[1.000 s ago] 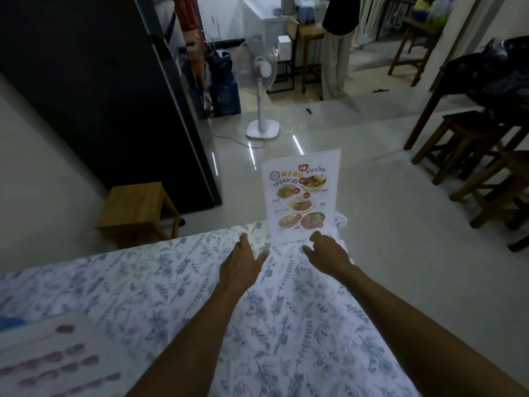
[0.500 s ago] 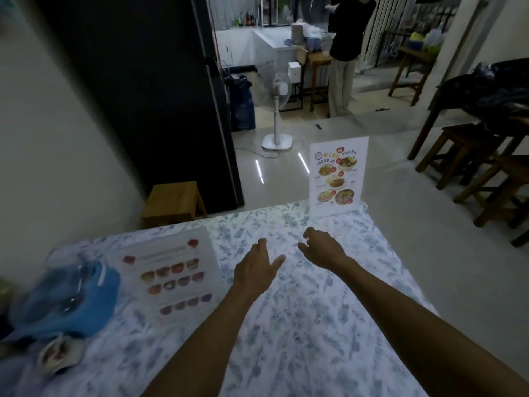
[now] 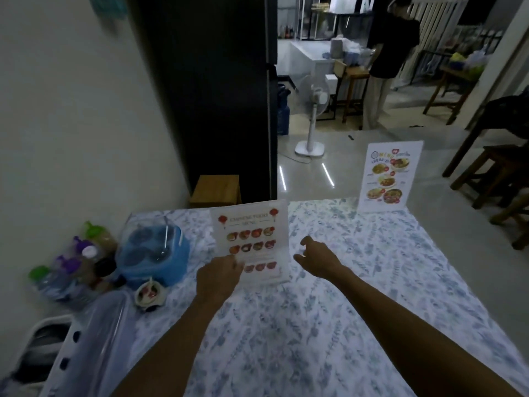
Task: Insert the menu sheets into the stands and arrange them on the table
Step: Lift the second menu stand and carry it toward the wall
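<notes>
Hands reach over a worktop draped in a blue floral cloth, where two menu stands are set well apart. The nearer menu stand, headed with red lanterns and rows of small dishes, leans back near the middle of the far half of the cloth. The left hand covers its lower left corner; its fingers appear to touch the sheet, but whether they pinch it cannot be told through the blur. The right hand hovers just beside the stand's right edge, fingers loosely spread and holding nothing.

The second menu stand stands upright at the far right corner of the worktop, its sheet showing bowls of food; the lettering is too small to read.

At the left edge sits a blue container under a clear lid, its contents unclear. Beside it, bottles with green and purple caps blur together. A small cup lies in front of the container. A white rack is cut off by the lower left corner.

Beyond the worktop, a standing fan and a person in dark clothing appear.
</notes>
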Demonstrator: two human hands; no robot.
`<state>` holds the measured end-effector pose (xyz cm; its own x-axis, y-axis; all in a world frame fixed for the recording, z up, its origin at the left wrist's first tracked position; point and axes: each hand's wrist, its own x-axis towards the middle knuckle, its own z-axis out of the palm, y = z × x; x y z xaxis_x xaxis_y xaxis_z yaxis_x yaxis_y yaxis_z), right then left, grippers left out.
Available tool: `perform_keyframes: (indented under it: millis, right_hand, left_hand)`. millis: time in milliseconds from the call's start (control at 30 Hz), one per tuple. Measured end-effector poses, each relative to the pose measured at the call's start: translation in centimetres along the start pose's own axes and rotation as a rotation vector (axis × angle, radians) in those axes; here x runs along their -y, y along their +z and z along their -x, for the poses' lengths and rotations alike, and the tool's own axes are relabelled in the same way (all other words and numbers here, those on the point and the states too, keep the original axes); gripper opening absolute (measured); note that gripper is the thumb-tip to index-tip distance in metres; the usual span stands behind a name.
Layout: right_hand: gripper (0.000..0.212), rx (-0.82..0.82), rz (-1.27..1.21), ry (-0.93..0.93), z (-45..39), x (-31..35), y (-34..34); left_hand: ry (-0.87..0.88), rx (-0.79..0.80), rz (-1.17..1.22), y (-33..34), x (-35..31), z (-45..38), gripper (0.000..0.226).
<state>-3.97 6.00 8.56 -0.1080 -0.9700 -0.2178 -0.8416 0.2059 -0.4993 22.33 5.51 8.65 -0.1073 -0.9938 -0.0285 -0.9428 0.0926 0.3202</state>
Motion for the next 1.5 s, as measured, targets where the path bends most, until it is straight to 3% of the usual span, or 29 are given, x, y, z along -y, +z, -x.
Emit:
perform_keyframes:
  millis: [133,367,467,767,1233,1500]
  right_hand:
    - [0.071,0.001,-0.092,0.038,-1.7,1.2,0.8]
    - [0.048,0.092,-0.113,0.052,-4.3,0.6,3.1]
    - [0.038,0.125,-0.082,0.001,-5.4,-0.2,4.1]
    - [0.034,0.271,-0.081,-0.229,-8.8,-2.3,3.8]
    - [0.031,0.179,-0.109,-0.304,-16.9,1.6,0.9]
    - [0.034,0.118,-0.135,-0.233,-22.7,7.3,3.0]
  left_hand:
    - [-0.136,-0.108,0.015,-1.9,3.2,-1.7,0.036]
    - [-0.157,0.121,0.270,0.4,5.1,-4.7,0.047]
    - [-0.159,0.111,0.388,2.4,4.9,-5.3,0.043]
    - [-0.151,0.092,0.478,3.1,5.4,-7.9,0.035]
    - [-0.156,0.032,0.442,-1.5,5.3,-18.3,0.044]
    - [-0.083,-0.012,0.435,-4.4,10.2,-26.0,0.049]
